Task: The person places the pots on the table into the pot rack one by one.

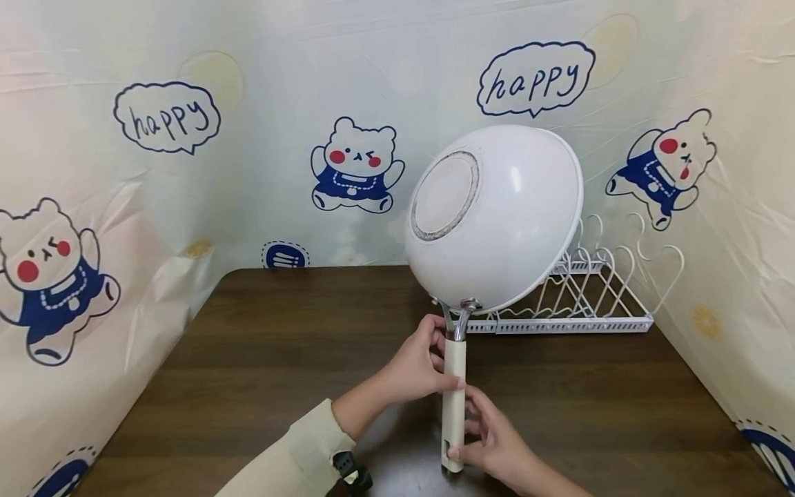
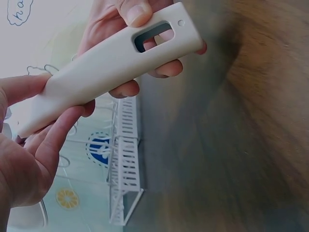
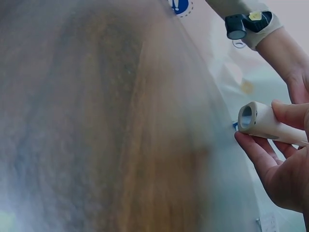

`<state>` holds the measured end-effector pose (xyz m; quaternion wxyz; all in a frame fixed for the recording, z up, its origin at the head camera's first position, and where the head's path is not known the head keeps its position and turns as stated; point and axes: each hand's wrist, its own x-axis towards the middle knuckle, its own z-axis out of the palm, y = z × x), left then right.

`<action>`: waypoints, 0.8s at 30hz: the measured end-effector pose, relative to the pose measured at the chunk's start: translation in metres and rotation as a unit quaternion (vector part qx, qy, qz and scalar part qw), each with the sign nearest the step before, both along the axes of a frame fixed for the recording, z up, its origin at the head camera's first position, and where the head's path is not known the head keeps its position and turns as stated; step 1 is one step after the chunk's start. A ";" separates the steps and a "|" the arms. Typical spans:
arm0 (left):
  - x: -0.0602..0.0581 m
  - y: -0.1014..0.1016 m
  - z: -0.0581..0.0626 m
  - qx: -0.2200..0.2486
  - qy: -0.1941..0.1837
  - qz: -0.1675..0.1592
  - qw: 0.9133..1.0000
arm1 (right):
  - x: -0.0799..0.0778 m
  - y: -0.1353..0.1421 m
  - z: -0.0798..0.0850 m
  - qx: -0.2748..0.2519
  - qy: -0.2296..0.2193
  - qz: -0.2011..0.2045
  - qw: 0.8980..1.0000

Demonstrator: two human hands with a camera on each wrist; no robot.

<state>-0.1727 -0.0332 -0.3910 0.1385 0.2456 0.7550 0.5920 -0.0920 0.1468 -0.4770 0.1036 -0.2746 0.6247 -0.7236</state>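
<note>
A white wok point(image 1: 503, 214) is held up on its side, its outer base with a worn ring facing left. Its cream handle point(image 1: 454, 407) points down toward me, joined by a metal bracket. My left hand point(image 1: 416, 362) grips the handle's upper part, thumb across the front. Lower down, near the end with the hanging slot, my right hand point(image 1: 497, 438) holds the handle between thumb and fingers. In the left wrist view both hands are on the handle point(image 2: 106, 67). The right wrist view shows the handle's hollow end point(image 3: 247, 117). The wok's inside is hidden.
A white wire rack point(image 1: 577, 324) with upright loops stands behind the wok at the back right, partly covered by it. The dark wooden table point(image 1: 298, 345) is bordered by a printed cloth point(image 1: 261, 193). A black camera is strapped to the left wrist.
</note>
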 end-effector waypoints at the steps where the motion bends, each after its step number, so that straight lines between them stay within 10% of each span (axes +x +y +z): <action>1: -0.001 0.002 0.001 -0.001 0.001 -0.002 1.000 | 0.000 0.001 0.001 -0.001 0.000 -0.003 1.000; 24: -0.016 0.041 0.022 -0.029 0.037 -0.034 0.998 | -0.007 0.029 0.009 -0.021 0.044 -0.040 0.998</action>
